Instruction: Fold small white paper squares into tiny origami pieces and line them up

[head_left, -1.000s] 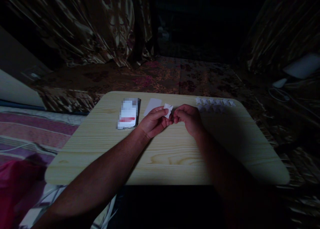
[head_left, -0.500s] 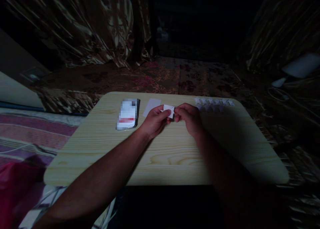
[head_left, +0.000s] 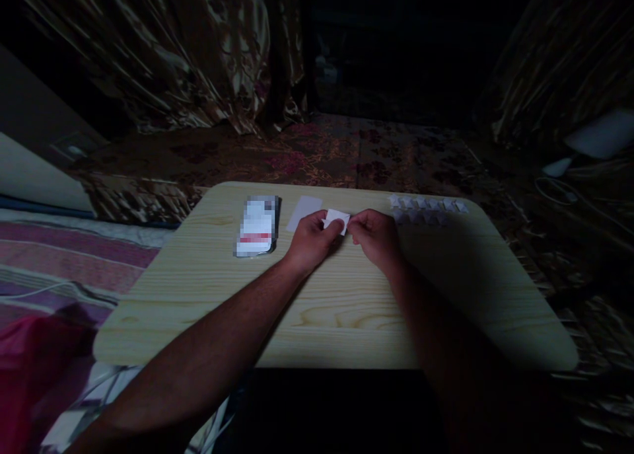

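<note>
One small folded paper (head_left: 337,214) is pinched over the worktop (head_left: 347,295) by your left hand (head_left: 313,241); the fingers of your right hand (head_left: 375,234) bunch at its edge, grip unclear. Likely light, easily creased, it suits a gentle edge hold.

Left of the folded paper (head_left: 339,214), a sheet (head_left: 304,212) and — farther left — a phone (head_left: 255,225) are laid on the table (head_left: 337,308), and two rows of folded pieces (head_left: 421,203) to the paper's right.

Two hands (head_left: 311,242) (head_left: 375,237), one folded paper (head_left: 337,215), one phone (head_left: 255,226), one sheet (head_left: 304,213) — two rows of packets (head_left: 420,203)
</note>
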A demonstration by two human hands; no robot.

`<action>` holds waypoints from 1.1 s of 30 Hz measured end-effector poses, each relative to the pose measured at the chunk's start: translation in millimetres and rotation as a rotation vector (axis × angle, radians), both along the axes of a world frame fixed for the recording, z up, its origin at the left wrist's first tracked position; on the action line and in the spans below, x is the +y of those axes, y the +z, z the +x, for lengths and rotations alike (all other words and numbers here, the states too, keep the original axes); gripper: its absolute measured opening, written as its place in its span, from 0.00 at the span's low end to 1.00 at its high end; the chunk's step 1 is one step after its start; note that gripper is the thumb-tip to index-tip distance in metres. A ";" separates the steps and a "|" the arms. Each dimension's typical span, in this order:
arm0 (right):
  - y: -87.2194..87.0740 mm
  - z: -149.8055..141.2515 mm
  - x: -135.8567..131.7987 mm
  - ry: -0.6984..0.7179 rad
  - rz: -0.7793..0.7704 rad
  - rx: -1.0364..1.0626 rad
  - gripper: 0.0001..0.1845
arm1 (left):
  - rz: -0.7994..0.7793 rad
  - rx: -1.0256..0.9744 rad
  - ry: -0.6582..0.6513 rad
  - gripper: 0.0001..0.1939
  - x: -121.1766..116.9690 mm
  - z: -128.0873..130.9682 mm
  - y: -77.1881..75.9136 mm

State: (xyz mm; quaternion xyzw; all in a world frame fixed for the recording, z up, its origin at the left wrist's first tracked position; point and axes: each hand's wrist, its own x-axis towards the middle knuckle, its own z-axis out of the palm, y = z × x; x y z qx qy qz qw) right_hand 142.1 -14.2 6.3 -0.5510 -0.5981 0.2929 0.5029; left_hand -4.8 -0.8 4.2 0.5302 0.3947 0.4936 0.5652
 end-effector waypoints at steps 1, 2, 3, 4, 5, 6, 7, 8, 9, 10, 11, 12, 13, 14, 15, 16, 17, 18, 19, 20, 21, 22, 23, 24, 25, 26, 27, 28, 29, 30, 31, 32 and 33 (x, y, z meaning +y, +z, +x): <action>0.0 0.0 -0.1 -0.002 -0.003 -0.001 0.08 | 0.011 0.005 0.003 0.12 -0.2 0.0 0.3; 0.1 -0.1 -0.1 -0.004 -0.005 -0.003 0.09 | 0.024 0.012 0.005 0.12 -0.4 0.1 0.4; 0.2 -0.3 -0.2 -0.002 -0.006 -0.007 0.09 | 0.034 0.020 0.005 0.12 -0.5 0.1 0.4; 0.3 -0.5 -0.3 0.000 -0.006 -0.012 0.08 | 0.038 0.030 0.003 0.12 -0.5 0.1 0.2; 0.5 -0.7 -0.5 0.003 -0.007 -0.017 0.08 | 0.038 0.042 0.000 0.12 -0.4 0.0 -0.2; 0.7 -0.9 -0.7 0.005 -0.008 -0.023 0.08 | 0.037 0.053 0.001 0.12 -0.3 0.0 -0.6; 0.9 -1.1 -0.9 0.004 -0.008 -0.028 0.08 | 0.039 0.062 0.005 0.12 -0.1 0.0 -1.2; 1.1 -1.2 -1.1 -0.001 -0.007 -0.036 0.08 | 0.043 0.072 0.012 0.12 0.1 -0.1 -1.8; 1.3 -1.3 -1.4 -0.007 -0.008 -0.048 0.08 | 0.053 0.085 0.021 0.12 0.4 -0.1 -2.3; 1.4 -1.4 -1.6 -0.015 -0.007 -0.064 0.08 | 0.065 0.101 0.029 0.12 0.6 -0.2 -2.9; 1.4 -1.3 -1.8 -0.021 -0.007 -0.081 0.08 | 0.078 0.119 0.032 0.12 0.9 -0.2 -3.5; 1.3 -1.3 -1.9 -0.024 -0.006 -0.097 0.08 | 0.089 0.133 0.030 0.12 1.2 -0.3 -4.0; 1.0 -1.2 -2.0 -0.027 -0.004 -0.110 0.08 | 0.098 0.144 0.027 0.12 1.5 -0.4 -4.5; 0.6 -1.1 -2.0 -0.027 -0.001 -0.120 0.08 | 0.105 0.151 0.024 0.12 1.8 -0.4 -5.1; 0.2 -1.0 -1.9 -0.026 0.004 -0.126 0.08 | 0.110 0.155 0.021 0.13 2.1 -0.6 -5.6; -0.3 -1.0 -1.8 -0.024 0.008 -0.131 0.08 | 0.112 0.158 0.018 0.13 2.4 -0.7 -6.2; -0.8 -1.0 -1.7 -0.024 0.011 -0.135 0.08 | 0.113 0.159 0.014 0.13 2.7 -0.8 -6.8; -1.2 -1.0 -1.6 -0.025 0.013 -0.138 0.08 | 0.113 0.160 0.009 0.13 2.9 -1.0 -7.4; -1.5 -1.0 -1.5 -0.029 0.015 -0.139 0.07 | 0.114 0.160 0.005 0.13 3.1 -1.1 -7.9; -1.7 -1.0 -1.5 -0.031 0.015 -0.139 0.07 | 0.115 0.158 0.004 0.13 3.3 -1.3 -8.3; -1.9 -1.0 -1.5 -0.033 0.015 -0.136 0.07 | 0.117 0.156 0.004 0.13 3.4 -1.4 -8.6; -2.0 -1.0 -1.5 -0.031 0.014 -0.133 0.07 | 0.119 0.155 0.003 0.13 3.4 -1.5 -8.6; -2.1 -1.0 -1.5 -0.028 0.013 -0.131 0.07 | 0.118 0.155 0.001 0.13 3.3 -1.6 -8.5; -2.2 -1.0 -1.5 -0.025 0.011 -0.130 0.07 | 0.116 0.156 -0.001 0.13 3.1 -1.6 -8.2; -2.2 -1.1 -1.4 -0.025 0.010 -0.128 0.07 | 0.112 0.158 -0.004 0.13 2.8 -1.5 -7.8; -2.4 -1.1 -1.4 -0.026 0.008 -0.129 0.07 | 0.109 0.158 -0.005 0.13 2.6 -1.4 -7.4; -2.6 -1.1 -1.3 -0.029 0.005 -0.129 0.07 | 0.106 0.157 -0.004 0.14 2.3 -1.2 -7.1; -2.9 -1.2 -1.2 -0.030 0.003 -0.129 0.06 | 0.105 0.156 -0.001 0.14 2.1 -1.0 -6.9; -3.2 -1.2 -1.1 -0.031 0.001 -0.129 0.06 | 0.109 0.155 0.003 0.14 2.0 -0.8 -6.8; -3.6 -1.3 -1.0 -0.030 0.002 -0.127 0.06 | 0.112 0.155 0.006 0.14 2.0 -0.7 -7.0; -4.0 -1.3 -0.9 -0.029 0.006 -0.125 0.06 | 0.115 0.155 0.007 0.14 2.1 -0.5 -7.3; -4.4 -1.4 -0.8 -0.028 0.011 -0.123 0.06 | 0.118 0.156 0.005 0.14 2.3 -0.5 -7.8; -4.7 -1.4 -0.6 -0.028 0.018 -0.119 0.06 | 0.121 0.158 0.003 0.13 2.7 -0.6 -8.4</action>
